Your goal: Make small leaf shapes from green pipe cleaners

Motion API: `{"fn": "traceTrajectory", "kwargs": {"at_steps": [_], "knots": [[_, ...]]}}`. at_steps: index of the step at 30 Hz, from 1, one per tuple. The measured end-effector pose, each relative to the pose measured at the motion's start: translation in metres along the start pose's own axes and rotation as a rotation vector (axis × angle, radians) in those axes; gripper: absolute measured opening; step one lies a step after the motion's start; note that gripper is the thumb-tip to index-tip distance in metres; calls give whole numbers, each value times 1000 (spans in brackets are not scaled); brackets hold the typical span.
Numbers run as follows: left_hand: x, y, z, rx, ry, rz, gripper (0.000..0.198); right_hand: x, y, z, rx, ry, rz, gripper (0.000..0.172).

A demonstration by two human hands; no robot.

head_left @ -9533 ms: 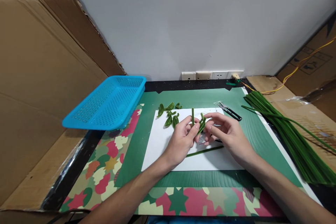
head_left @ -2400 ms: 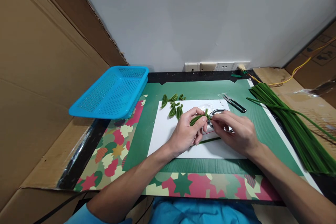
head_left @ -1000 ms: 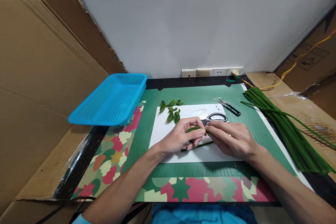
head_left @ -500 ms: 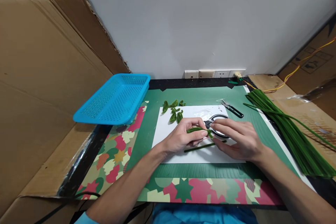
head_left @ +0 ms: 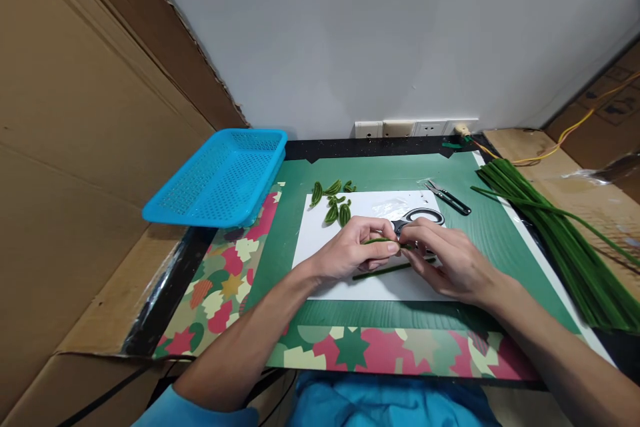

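My left hand [head_left: 361, 248] is closed around a bent green pipe cleaner [head_left: 376, 241], its thumb pressing along the near side. The fingertips of my right hand [head_left: 447, 259] pinch the right end of that same pipe cleaner, touching my left thumb. Most of the held piece is hidden by the fingers. Beneath both hands lies a white sheet of paper [head_left: 333, 289] with a straight cut length of green pipe cleaner [head_left: 379, 273] on it. Scissors with black and grey handles [head_left: 426, 215] rest just behind my right hand, partly covered. Several leaf shapes of looped pipe cleaner [head_left: 344, 214] sit at the paper's upper left.
Black-handled thread snips [head_left: 454, 203] lie right of the paper. A thick bundle of green pipe cleaners [head_left: 555, 243] is along the right edge. At the left stands a blue plastic basket [head_left: 215, 213]. Wall sockets [head_left: 430, 128] with a plugged-in yellow cable run behind the table.
My right fingers have closed in on the end of the pipe cleaner and now meet my left thumb; before, they were apart. The whole view has shifted slightly.
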State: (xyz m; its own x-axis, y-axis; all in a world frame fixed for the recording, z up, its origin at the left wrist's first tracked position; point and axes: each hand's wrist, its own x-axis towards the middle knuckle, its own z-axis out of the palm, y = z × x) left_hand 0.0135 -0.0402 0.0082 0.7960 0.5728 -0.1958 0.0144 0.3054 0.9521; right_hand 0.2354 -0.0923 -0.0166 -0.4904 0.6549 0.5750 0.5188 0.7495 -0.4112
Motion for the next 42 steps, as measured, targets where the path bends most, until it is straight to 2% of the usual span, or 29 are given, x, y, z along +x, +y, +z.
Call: {"fn": "traceTrajectory", "kwargs": {"at_steps": [4,8,12,18,22,24,32,36,42], "knots": [[0,-1,0,1,-9,-10,29,0,1,4,-15,-48,-10,12],[0,-2,0,-49,-43,-41,30,1,0,5,-180,-25,-137,16],[-1,-1,-2,-58,-71,-87,31,2,-1,0,-219,-49,-209,20],[-4,5,-3,99,-61,-79,31,0,1,-8,-296,-93,-298,21],[-4,10,-1,344,4,32,23,0,0,-9,-285,-108,-268,22],[-4,11,0,385,18,70,21,0,-1,-10,-277,-100,-244,20],[-4,8,0,147,-62,28,31,1,-9,-9,-221,7,-257,17],[-4,6,-2,55,-111,-7,31,-1,-12,-3,-104,35,-189,18],[-3,7,1,-40,-103,-21,31,-3,-14,3,11,84,-119,23]]}}
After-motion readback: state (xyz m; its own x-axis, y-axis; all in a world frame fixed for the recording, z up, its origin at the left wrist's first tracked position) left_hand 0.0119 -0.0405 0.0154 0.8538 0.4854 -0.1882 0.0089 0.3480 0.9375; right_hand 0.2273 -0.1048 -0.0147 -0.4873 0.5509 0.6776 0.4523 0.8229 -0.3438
